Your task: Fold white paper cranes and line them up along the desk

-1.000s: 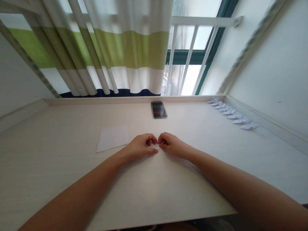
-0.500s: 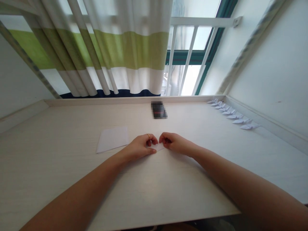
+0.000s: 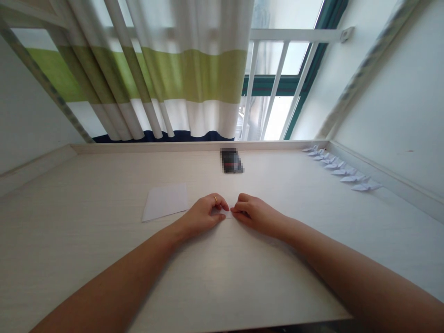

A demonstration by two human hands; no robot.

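A small folded piece of white paper [image 3: 228,214] lies on the table between my hands, mostly covered by fingers. My left hand [image 3: 209,211], with a ring on one finger, curls over its left part, thumb near the front edge and fingertips behind. My right hand [image 3: 250,209] pinches the paper's right side, thumb and fingers pressed together. How the paper is folded under the fingers I cannot make out. To the left rests a stack of flat white paper sheets [image 3: 164,201], close by my left wrist.
Several folded white paper cranes [image 3: 348,178] stand in a slanting row at the back right, along the raised border. A dark, blurred object [image 3: 231,161] lies near the back edge of the pale table [image 3: 222,277]. Behind are a curtain [image 3: 194,74] and white window bars [image 3: 275,88].
My right hand's thumb and fingers have drawn down along the paper's right side, and less of the paper shows. My left hand stays nearly in place. The whole view has shifted slightly.
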